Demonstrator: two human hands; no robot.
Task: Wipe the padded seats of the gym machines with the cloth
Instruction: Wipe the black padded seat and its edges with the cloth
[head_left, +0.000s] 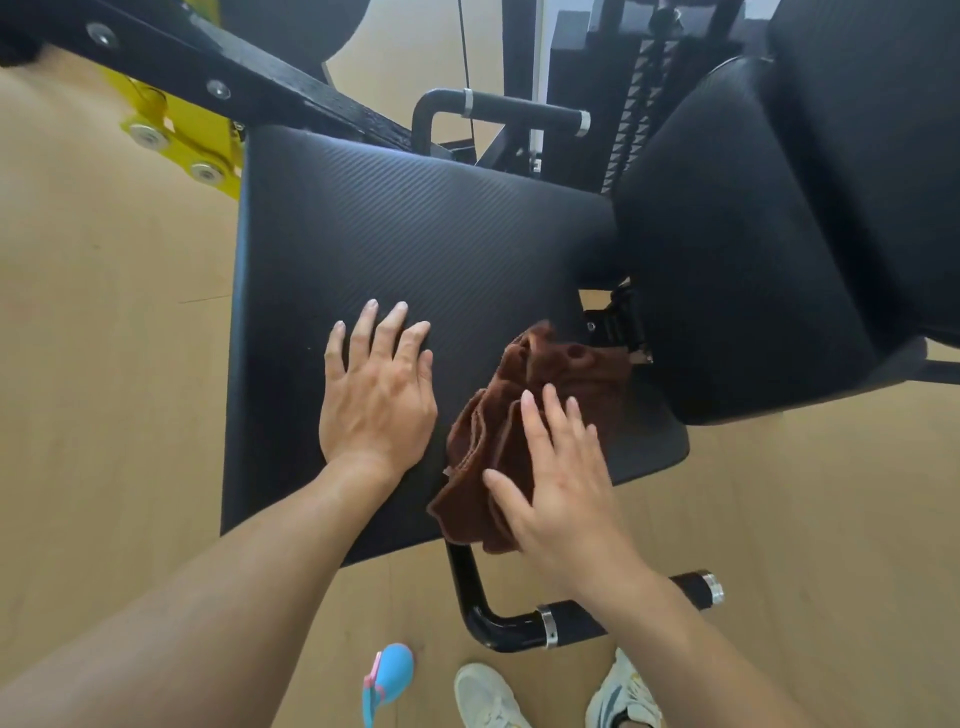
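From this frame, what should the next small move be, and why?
Probably press the right hand down on the cloth and sweep it left across the seat. The cloth lies bunched at the seat's right edge under open fingers, most of the pad is bare, and the left hand lies flat in the sweep's way, so it should lift first.

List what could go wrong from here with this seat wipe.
1. The brown cloth is bunched, not flat, under the right hand, so a stroke may cover only a narrow strip of the seat pad.
2. The cloth overhangs the pad's near edge; a pull toward the body could drop it on the floor.
3. The left hand rests flat and bare on the pad, possibly marking it.
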